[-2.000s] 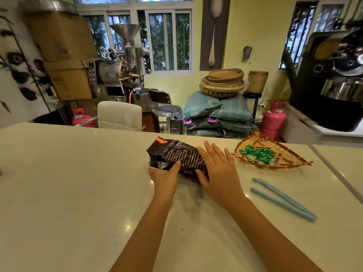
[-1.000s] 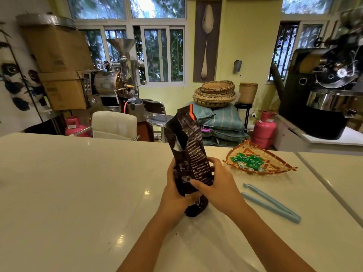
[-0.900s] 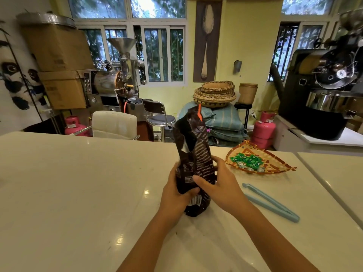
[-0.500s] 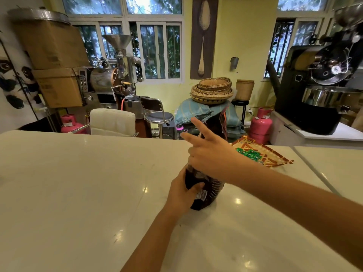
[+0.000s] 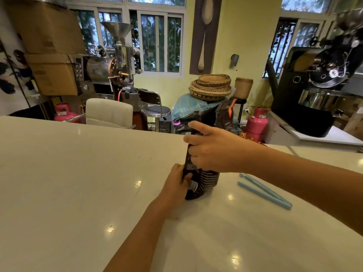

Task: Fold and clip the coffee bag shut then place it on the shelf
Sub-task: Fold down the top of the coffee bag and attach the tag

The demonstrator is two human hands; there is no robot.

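A dark brown coffee bag (image 5: 206, 183) with white print stands upright on the white counter (image 5: 78, 173). My left hand (image 5: 174, 185) grips its lower left side. My right hand (image 5: 212, 148) wraps across its middle from the right and hides much of it. The bag's open top (image 5: 224, 116) leans away to the right, with an orange tab showing. A long light blue bag clip (image 5: 265, 191) lies open on the counter to the right of the bag, untouched.
A woven tray (image 5: 249, 137) peeks out behind my right forearm. Beyond the counter's far edge stand a white chair (image 5: 109, 111), a stool, pink gas cylinders, stacked baskets and coffee roasters. No shelf is in view.
The bag went from lying flat to standing upright. My right hand moved up from its lower part and now wraps its middle. My left hand stayed low on the bag.
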